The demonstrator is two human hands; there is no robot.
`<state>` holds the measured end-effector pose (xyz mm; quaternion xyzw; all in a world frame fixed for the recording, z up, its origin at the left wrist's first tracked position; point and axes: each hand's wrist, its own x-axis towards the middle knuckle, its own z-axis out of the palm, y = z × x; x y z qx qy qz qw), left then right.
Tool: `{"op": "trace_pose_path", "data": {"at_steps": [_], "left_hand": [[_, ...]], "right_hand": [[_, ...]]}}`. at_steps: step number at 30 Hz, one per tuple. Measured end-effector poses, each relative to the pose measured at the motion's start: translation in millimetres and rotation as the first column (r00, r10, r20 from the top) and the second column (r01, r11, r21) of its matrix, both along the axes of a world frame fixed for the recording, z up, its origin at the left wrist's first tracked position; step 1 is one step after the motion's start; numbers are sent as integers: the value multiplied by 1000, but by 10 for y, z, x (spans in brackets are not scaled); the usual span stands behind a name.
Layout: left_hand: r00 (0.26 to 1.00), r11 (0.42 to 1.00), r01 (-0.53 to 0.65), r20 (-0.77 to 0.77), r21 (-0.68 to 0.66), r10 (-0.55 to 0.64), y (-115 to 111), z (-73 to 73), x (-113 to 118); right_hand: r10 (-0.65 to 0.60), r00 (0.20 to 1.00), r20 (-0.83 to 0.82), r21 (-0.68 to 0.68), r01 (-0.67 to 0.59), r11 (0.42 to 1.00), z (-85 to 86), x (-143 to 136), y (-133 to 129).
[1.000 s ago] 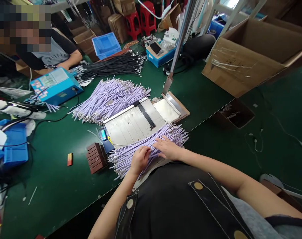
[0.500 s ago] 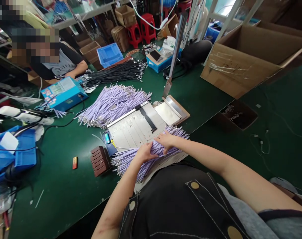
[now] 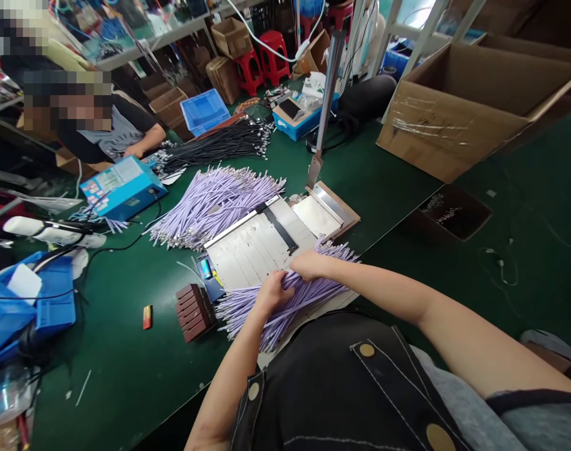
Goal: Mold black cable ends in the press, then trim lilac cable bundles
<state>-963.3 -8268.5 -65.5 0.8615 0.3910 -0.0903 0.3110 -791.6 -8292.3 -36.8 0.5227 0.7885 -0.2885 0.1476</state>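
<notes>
A loose bundle of thin purple cables (image 3: 316, 292) with metal ends lies crosswise in front of my body, at the near edge of a pale paper-cutter board (image 3: 245, 254). My left hand (image 3: 272, 292) has its fingers curled round cables near the middle of the bundle. Close beside it, my right hand (image 3: 308, 265) is closed at the bundle's upper edge, its fingertips bent down and partly hidden among the cables. A bigger heap of purple cables (image 3: 214, 203) rests beyond the board.
A brown slotted block (image 3: 194, 313) and a small red-orange battery (image 3: 146, 317) sit left of the bundle. The cutter's metal arm (image 3: 330, 88) stands raised at the back. A large cardboard box (image 3: 449, 125) is at right. Across the table, a co-worker's arm (image 3: 148, 138) rests near black cables (image 3: 214, 145).
Both hands have gone from spread fingers resting on the cables to curled fingers closed on them. The right hand has shifted slightly. The whole view has tilted a little.
</notes>
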Motion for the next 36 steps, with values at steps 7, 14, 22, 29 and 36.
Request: {"op": "trace_pose_path", "data": {"at_steps": [7,14,22,29,36], "left_hand": [[1000,999,14,-10,-51,-15,109,64,35],[991,949,137,46,-283,-129,562,176,6],[985,758,168,126,-630,-114,826,184,121],[978,515,139,199,-846,61,940,109,-102],[851,251,50,173,-967,496,1004,281,-558]], "right_hand": [[12,1000,24,-50,-11,999,26,-48,178],[11,1000,-11,101,-10,995,174,-145,274],[68,994,-88,283,-40,958,283,-126,228],[-348,903,-252,512,429,744,206,442,-111],[-307,936,-171,262,343,902,-466,265,-288]]}}
